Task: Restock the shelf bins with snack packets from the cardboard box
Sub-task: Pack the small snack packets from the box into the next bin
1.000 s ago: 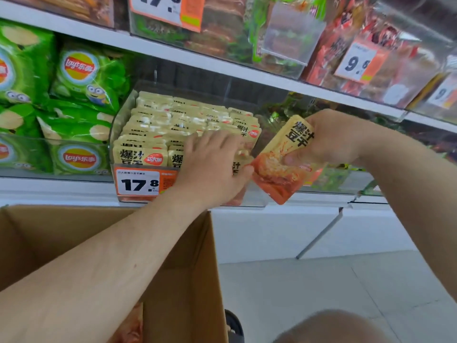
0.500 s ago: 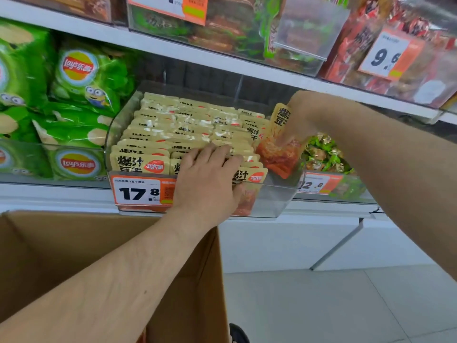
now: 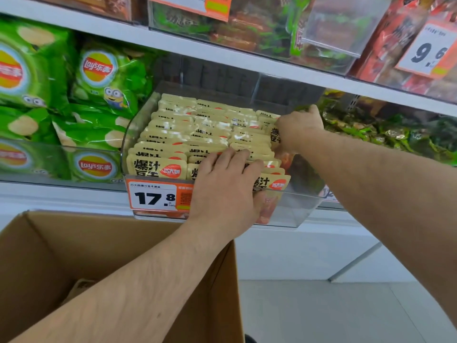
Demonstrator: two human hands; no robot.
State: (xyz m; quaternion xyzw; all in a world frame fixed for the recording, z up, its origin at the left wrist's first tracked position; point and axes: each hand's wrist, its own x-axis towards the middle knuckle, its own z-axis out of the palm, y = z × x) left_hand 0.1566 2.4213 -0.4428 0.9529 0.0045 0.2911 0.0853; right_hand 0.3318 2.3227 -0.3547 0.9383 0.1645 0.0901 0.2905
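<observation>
**Both hands at the snack bin**

An open cardboard box (image 3: 103,256) stands nearest the camera, below the shelf, its brown walls filling the lower left; little of its contents shows. Above its rim, the left hand (image 3: 226,191) lies with fingers spread and nearly straight across the front rows of yellow packets (image 3: 197,134), pressing them toward the bin's left side, gripping none. The packets stand packed upright in a clear bin (image 3: 296,209) on the shelf, with an orange price tag (image 3: 158,198) reading 17.8 on its front wall. Further back, at the bin's right side, the right hand (image 3: 300,128) reaches in from the right with fingers curled down around one packet (image 3: 275,136), held upright and partly sunk between the rows and the bin's right wall; its orange lower part shows through the clear plastic. Green crisp bags (image 3: 103,78) fill the section left of the bin, and green-wrapped sweets (image 3: 385,129) lie to its right. On the shelf above, more bins hold snacks, one with a 9.6 tag (image 3: 430,54).
</observation>
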